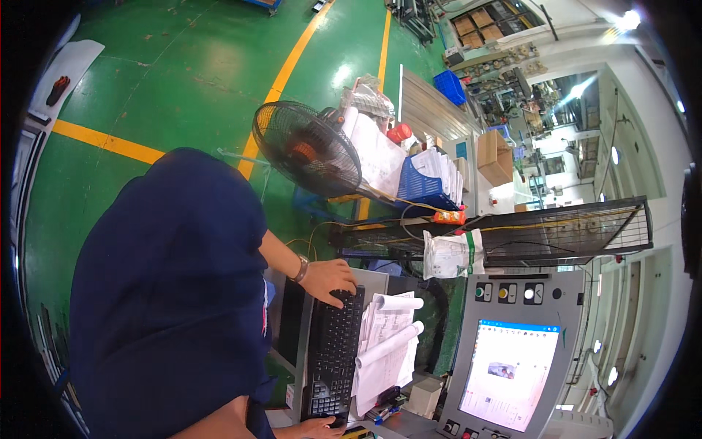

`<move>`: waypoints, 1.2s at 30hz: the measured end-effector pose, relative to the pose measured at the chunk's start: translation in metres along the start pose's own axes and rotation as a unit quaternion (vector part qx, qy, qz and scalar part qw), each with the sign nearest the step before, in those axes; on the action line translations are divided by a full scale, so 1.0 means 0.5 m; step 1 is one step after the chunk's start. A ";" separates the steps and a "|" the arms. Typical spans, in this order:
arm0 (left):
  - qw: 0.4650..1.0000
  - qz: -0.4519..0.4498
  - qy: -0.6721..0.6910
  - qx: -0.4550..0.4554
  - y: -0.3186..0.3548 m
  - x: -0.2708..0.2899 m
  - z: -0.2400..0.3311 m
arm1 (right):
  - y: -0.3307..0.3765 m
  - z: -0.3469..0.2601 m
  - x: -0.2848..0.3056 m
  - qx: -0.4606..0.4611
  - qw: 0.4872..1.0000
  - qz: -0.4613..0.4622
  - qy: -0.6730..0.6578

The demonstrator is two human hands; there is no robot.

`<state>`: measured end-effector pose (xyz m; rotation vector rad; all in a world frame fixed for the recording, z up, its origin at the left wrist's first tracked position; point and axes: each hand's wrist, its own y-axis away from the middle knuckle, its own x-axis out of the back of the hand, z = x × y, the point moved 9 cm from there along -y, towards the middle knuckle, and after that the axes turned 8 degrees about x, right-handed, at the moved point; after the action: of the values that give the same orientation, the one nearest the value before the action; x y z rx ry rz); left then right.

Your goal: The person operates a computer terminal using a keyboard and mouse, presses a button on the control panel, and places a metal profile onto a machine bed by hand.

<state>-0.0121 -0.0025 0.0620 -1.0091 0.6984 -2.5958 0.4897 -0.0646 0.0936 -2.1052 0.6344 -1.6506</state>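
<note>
The view lies sideways, with the floor on its left side and the lights on its right. My left hand [327, 280], with a band at its wrist, rests at the upper end of a black keyboard [335, 351], fingers apart and holding nothing. At the keyboard's lower end, near the number keys, lies my right hand [322, 428], partly cut off by the frame edge. Its visible fingers look stretched out. Beside the keyboard is a stack of curled white papers [386, 351]. Beyond them a lit screen [508, 377] sits in a grey control panel [569, 307].
A black caged fan [307, 146] stands past my left hand. A blue tray [424, 183] holds papers near a cardboard box [495, 158]. A plastic-wrapped packet [453, 254] lies by a black mesh rack [570, 230]. Cables run near an orange power strip [449, 217].
</note>
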 end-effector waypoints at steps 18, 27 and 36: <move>1.000 -0.004 -0.005 0.012 -0.003 -0.002 -0.003 | 0.019 0.140 -0.061 -0.005 0.998 0.057 -0.005; 1.000 -0.001 -0.011 0.010 -0.007 0.000 -0.005 | 0.018 0.125 -0.049 -0.022 0.998 0.065 0.000; 1.000 0.003 -0.014 0.010 -0.007 0.000 -0.007 | 0.018 0.137 -0.061 -0.021 0.998 0.066 -0.007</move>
<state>-0.0148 0.0016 0.0618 -1.0332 0.6658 -2.5730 0.5494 -0.0527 0.0483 -2.0536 0.7930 -1.5624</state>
